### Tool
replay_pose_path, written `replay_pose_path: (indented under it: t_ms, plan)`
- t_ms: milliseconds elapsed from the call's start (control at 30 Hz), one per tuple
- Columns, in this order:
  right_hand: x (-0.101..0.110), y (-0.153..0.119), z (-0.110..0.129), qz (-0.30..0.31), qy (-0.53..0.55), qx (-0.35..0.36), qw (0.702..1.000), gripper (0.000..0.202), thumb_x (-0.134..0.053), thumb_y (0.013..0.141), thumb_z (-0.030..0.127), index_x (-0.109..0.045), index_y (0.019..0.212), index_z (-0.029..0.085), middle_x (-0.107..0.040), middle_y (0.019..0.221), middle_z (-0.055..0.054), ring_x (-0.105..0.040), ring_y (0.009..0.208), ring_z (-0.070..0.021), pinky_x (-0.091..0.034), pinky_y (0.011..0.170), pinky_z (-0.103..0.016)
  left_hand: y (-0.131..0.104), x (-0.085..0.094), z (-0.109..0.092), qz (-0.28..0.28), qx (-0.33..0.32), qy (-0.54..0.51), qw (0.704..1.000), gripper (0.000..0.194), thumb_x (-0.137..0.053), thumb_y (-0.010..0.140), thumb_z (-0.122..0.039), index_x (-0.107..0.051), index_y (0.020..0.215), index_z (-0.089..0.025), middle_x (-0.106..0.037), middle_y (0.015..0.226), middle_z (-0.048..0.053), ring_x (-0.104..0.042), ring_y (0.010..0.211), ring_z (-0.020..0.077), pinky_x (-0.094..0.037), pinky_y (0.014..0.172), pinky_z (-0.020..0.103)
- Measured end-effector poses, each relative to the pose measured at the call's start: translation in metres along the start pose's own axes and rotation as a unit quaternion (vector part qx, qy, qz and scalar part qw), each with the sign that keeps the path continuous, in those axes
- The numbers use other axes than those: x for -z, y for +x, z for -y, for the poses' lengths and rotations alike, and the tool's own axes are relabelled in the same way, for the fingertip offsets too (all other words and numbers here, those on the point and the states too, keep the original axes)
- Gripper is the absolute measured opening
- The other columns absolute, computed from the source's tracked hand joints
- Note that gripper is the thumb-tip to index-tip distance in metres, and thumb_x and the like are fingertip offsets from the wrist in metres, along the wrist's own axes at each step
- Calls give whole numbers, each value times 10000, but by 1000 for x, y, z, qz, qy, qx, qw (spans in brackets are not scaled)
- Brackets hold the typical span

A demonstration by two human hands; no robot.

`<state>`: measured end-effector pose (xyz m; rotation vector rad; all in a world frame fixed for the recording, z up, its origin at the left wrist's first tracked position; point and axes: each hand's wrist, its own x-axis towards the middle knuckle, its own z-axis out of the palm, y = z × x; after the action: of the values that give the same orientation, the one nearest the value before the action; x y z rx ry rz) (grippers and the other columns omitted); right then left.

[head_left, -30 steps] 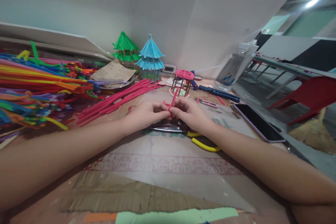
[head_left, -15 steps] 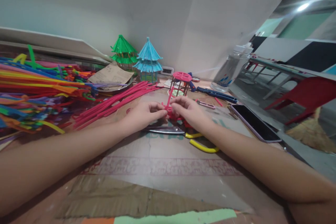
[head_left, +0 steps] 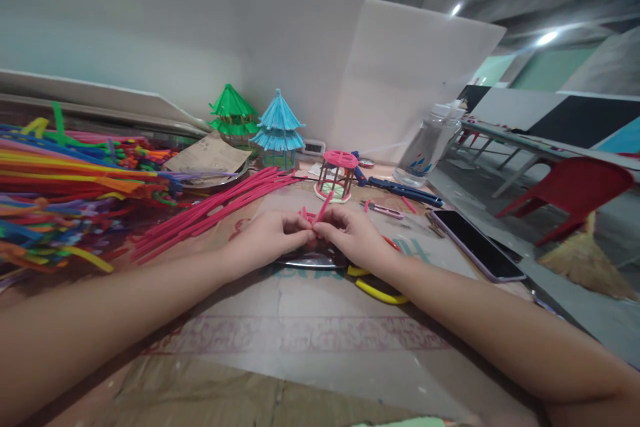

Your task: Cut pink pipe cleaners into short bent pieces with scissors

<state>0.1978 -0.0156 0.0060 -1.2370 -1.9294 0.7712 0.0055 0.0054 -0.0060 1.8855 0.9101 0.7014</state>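
Between my fingertips is a pink pipe cleaner [head_left: 325, 205], one end slanting up and to the right. My left hand [head_left: 280, 233] pinches it from the left, and my right hand [head_left: 353, 233] pinches it from the other side; the thumbs nearly meet. More pink bits show behind the fingers, partly hidden. Under my hands lie scissors with yellow handles [head_left: 383, 292], their blades partly covered. Just beyond stands a small round frame [head_left: 340, 160] with a pink top, brown posts and a pale base. A bundle of pink pipe cleaners [head_left: 215, 207] lies left of my left hand.
Multicoloured pipe cleaners [head_left: 75, 180] heap at the left. Green [head_left: 231, 107] and blue [head_left: 279, 123] pagoda models stand at the back. A craft knife [head_left: 383, 209], a dark blue tool [head_left: 405, 191], a phone [head_left: 477, 245] and a clear jug [head_left: 425, 143] are on the right.
The view has tilted up slightly and shifted right. My hands have drawn closer together around the pink pipe cleaner, whose raised end now leans more to the right.
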Motion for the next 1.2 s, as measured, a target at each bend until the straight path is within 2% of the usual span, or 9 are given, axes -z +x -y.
replay_pose_path:
  t_ms: [267, 500, 767, 1200]
  plan:
    - [0, 1, 3, -16, -27, 0, 1000, 186, -591, 845, 317, -558, 724, 180, -580, 651, 17, -525, 590, -120, -396, 536, -236, 3, 1, 4, 8, -3, -2, 1000, 345, -619, 828, -471, -746, 908, -160, -742, 814, 32, -643, 722, 179, -433, 612, 243]
    - [-1, 2, -4, -4, 25, -5, 1000, 194, -591, 841, 355, -556, 754, 186, -577, 655, 12, -534, 593, -135, -403, 543, -257, 1, 2, -1, 14, 15, -7, 1000, 329, -591, 857, -451, -750, 873, -164, -753, 848, 33, -657, 775, 176, -452, 679, 244]
    - [-3, 5, -7, 19, 111, -29, 993, 218, -618, 827, 383, -522, 773, 195, -613, 643, 12, -562, 587, -137, -427, 555, -264, 5, 5, 4, 38, -19, -17, 999, 338, -565, 879, -435, -752, 867, -154, -754, 886, 42, -646, 807, 176, -439, 720, 255]
    - [-2, 5, -8, 40, 130, -28, 990, 215, -622, 843, 376, -549, 794, 180, -612, 652, 11, -548, 585, -127, -408, 545, -250, 4, 6, 2, 39, 5, -15, 999, 365, -590, 857, -490, -764, 878, -169, -760, 890, 40, -651, 822, 182, -438, 725, 259]
